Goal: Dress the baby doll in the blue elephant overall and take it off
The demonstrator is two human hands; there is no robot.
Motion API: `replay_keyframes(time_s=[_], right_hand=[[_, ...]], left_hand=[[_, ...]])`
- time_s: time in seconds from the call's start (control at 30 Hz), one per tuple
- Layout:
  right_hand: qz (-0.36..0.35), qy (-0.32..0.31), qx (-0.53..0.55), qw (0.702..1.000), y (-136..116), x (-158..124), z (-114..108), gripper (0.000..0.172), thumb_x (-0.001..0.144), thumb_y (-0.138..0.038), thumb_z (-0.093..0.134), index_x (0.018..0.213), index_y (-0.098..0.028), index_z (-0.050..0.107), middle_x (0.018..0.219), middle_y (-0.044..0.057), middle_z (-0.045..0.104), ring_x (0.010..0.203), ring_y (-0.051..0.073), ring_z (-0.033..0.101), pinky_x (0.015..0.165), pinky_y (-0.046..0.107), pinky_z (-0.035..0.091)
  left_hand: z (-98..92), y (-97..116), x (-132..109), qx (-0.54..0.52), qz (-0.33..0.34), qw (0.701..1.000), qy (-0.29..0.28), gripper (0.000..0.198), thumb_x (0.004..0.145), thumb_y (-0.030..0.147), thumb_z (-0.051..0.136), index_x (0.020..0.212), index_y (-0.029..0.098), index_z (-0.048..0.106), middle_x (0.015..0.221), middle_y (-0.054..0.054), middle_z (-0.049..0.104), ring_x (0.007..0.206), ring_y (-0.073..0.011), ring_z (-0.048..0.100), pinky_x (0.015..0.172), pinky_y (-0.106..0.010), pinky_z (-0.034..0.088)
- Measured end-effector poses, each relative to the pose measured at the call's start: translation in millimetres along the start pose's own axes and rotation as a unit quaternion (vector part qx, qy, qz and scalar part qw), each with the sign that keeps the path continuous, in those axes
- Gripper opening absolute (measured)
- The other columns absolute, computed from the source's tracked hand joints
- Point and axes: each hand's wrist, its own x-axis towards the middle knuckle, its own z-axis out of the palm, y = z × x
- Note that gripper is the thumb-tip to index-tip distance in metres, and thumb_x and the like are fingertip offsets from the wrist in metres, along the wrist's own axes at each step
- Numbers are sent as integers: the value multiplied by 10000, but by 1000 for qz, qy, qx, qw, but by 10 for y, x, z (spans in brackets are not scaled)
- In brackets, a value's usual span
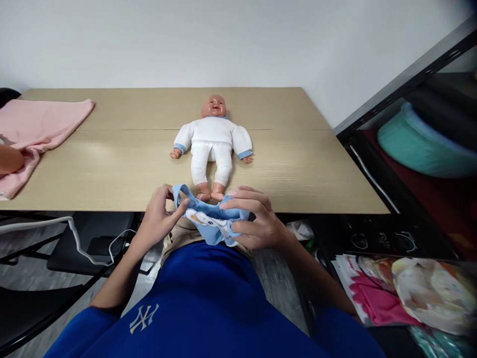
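Observation:
A small light blue baby garment [211, 232], bib-like in shape, hangs between my two hands just past the table's front edge. It bears a white cartoon animal patch with an orange part. My left hand [161, 215] pinches its left end, where a band of the cloth forms a loop. On the other end, the fingers of my right hand [257, 219] grip the bunched fabric. Right behind the cloth lies a baby doll [213, 132] on its back, feet toward me, in a white top and trousers with blue cuffs.
The wooden table [298, 169] meets a white wall at the back. On its left lies a pink cloth [44, 124] with a skin-coloured rounded object [10, 159]. Black shelving [357, 154] at the right holds a teal basin [425, 144]. A white cable [74, 233] and black chairs [33, 313] are lower left.

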Motion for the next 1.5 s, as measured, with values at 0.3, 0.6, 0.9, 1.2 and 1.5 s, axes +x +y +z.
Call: replay_keyframes(time_s=[0.3, 0.6, 0.9, 1.2, 1.5], right_hand=[[150, -50, 70, 985, 136, 132, -103, 194, 1035, -186, 635, 966, -302, 496, 932, 4, 738, 798, 207, 673, 756, 329, 548], [272, -199, 214, 917, 236, 235, -171, 636, 971, -511, 946, 1452, -283, 597, 1411, 82, 802, 1163, 244, 798, 1003, 359, 634], [250, -190, 308, 898, 433, 69, 184, 572, 1025, -612, 887, 1436, -225, 793, 1385, 106, 849, 1302, 306, 795, 1180, 479, 646], [239, -244, 315, 885, 467, 107, 292, 803, 979, -660, 938, 1626, -236, 723, 1707, 140, 701, 1613, 372, 624, 1416, 549, 479], [306, -122, 389, 860, 635, 31, 374, 769, 981, -772, 889, 1513, -228, 778, 1491, 126, 842, 1443, 341, 762, 1339, 537, 573]], left_hand=[[38, 120, 168, -28, 245, 951, -186, 421, 1259, 515, 514, 1569, 279, 675, 1624, -152, 718, 1544, -363, 645, 1447, -674, 336], [276, -24, 204, -142, 148, 954, -220, 264, 1226, 472, 644, 1268, 216, 695, 1041, -57, 774, 883, -217, 716, 822, -346, 603], [-93, 132, 410, -95, 76, 921, -370, 516, 972, 590, 976, 1241, 191, 789, 930, -23, 788, 787, -213, 706, 718, -305, 562], [-12, -124, 459, -253, 41, 907, -333, 479, 1123, 585, 799, 1413, 203, 796, 1336, -131, 843, 1337, -338, 766, 1236, -487, 624], [-14, -121, 500, -274, -19, 854, -442, 627, 950, 657, 964, 1297, 157, 813, 1153, -98, 856, 996, -264, 797, 871, -348, 694]])
